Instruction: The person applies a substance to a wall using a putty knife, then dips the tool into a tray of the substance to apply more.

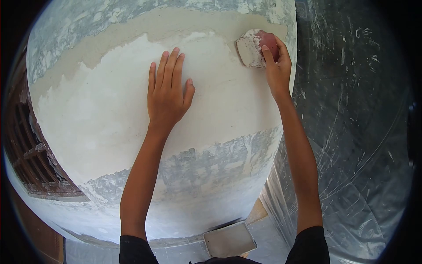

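Observation:
A curved-looking wall [110, 114] carries a broad white coat, with a beige band above it and grey patchy areas above and below. My left hand [168, 90] lies on the white coat, fingers stretched out and holding nothing. At the upper right, my right hand [279, 66] grips a dark red scraper [270, 43], thumb on its near face. Pale, wet-looking paste covers the scraper's left part, which is against or close to the wall near the end of the beige band.
A shallow tray [229, 240] with greyish contents stands at the bottom. Dark plastic sheeting [347, 132] with white splashes hangs along the right side. A brown wooden grille [37, 149] is set in the wall at the left. Sheeting also covers the floor.

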Demonstrator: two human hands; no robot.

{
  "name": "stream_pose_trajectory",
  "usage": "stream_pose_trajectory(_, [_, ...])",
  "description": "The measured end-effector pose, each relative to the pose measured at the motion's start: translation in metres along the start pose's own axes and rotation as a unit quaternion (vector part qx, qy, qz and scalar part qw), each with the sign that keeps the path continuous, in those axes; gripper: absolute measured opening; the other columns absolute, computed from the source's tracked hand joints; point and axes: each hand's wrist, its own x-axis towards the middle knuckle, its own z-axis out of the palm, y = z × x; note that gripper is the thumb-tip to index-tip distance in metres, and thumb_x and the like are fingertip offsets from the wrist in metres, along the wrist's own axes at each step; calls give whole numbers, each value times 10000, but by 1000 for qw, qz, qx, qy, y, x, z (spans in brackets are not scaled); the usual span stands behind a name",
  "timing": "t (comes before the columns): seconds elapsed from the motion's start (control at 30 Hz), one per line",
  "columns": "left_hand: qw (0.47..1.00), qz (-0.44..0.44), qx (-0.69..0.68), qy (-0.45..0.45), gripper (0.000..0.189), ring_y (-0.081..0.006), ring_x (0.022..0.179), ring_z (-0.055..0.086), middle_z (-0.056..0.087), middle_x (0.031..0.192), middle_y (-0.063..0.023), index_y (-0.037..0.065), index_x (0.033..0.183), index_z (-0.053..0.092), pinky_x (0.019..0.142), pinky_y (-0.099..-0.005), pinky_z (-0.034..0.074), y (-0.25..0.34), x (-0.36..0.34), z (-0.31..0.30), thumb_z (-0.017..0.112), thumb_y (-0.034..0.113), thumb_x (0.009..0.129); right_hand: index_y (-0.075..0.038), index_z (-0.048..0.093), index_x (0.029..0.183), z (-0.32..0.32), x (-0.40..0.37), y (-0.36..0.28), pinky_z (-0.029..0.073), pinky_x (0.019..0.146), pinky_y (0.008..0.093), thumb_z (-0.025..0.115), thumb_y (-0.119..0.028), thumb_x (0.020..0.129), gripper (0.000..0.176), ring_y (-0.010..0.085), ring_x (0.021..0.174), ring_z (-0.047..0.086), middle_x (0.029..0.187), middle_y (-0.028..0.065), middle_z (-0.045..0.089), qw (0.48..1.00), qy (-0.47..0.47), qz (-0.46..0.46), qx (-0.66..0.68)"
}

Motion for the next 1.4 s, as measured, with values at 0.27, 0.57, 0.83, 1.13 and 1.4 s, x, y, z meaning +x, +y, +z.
stream_pose_trajectory(0.27, [1000,-1,2,-3,566,-270,1509,395,473,1594,-81,75,1499,504,1248,-498,269,-1,-1,1,602,185,952,-23,532,1440,-7,18,-6,497,1010,356,633,-174,1021,457,212,1141,627,1270,139,617,984,109,84,113])
stream_pose_trajectory(0.57, [1000,3,1,0,576,-271,1507,398,480,1589,-80,77,1496,506,1251,-494,266,-1,-1,0,612,178,939,-17,516,1456,-3,24,5,479,1041,375,652,-216,996,518,252,1190,601,1315,180,569,997,71,38,21])
stream_pose_trajectory(0.83, [1000,1,9,2,570,-269,1502,406,483,1588,-76,84,1493,510,1248,-493,274,0,-1,1,606,179,939,-48,536,1447,13,13,-16,480,1035,379,659,-218,999,494,249,1156,601,1239,163,558,999,34,-8,13])
stream_pose_trajectory(1.13, [1000,4,8,6,568,-265,1502,408,489,1584,-72,85,1490,514,1249,-490,270,-1,-1,1,604,180,938,-35,555,1424,-14,40,15,487,1033,394,653,-224,973,499,293,1127,611,1308,196,552,993,108,22,-43])
stream_pose_trajectory(1.4, [1000,6,14,8,563,-264,1504,405,485,1587,-71,88,1491,513,1248,-487,271,-2,-2,2,598,187,943,32,548,1405,-46,41,20,518,1009,324,678,-138,989,469,205,1177,623,1325,136,622,965,247,42,-76])
